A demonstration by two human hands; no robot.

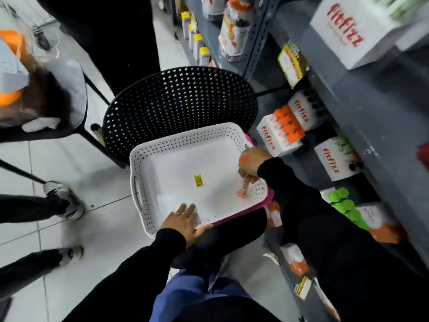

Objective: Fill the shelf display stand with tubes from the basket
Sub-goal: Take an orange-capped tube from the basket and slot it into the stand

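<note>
Left hand (183, 220): flat, fingers spread over the near rim of the basket, palm down, holding nothing.
Right hand (251, 165): reaching into the basket's right side, fingertips pinched on the top end of a tube.
Tube (243, 189): orange and white, tilted, lower end touching the basket floor near the right wall — the only tube seen in the basket.
Basket (148, 154): white, perforated walls, yellow sticker (198, 180) on its floor; sits on a pink basket (267, 202) that shows only along the right edge.
Chair (178, 101): black, perforated, just behind the basket.
Display stand (282, 129): white "fitfizz" box on the grey shelf (362, 117) to the right — a row of orange-capped tubes (289, 123) upright in it.
Green-capped tubes (344, 203): in a nearer stand, partly hidden by the right sleeve.
</note>
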